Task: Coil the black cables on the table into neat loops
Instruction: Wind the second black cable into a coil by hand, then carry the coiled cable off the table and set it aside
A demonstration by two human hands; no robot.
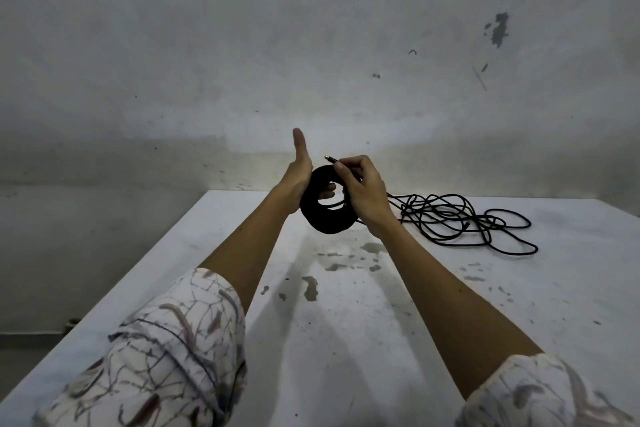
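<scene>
A thick black coil of cable (327, 218) is held up above the far part of the white table (346, 322). My left hand (298, 180) holds the coil with its fingers through the middle hole and its thumb pointing straight up. My right hand (363, 191) pinches the cable's plug end (331, 159) just above the coil. A second black cable (464, 218) lies in a loose tangle on the table to the right of my hands.
The table has dark stains (311, 288) in its middle and its left edge (138, 288) runs diagonally. A stained grey wall (311, 45) stands behind the table's far edge.
</scene>
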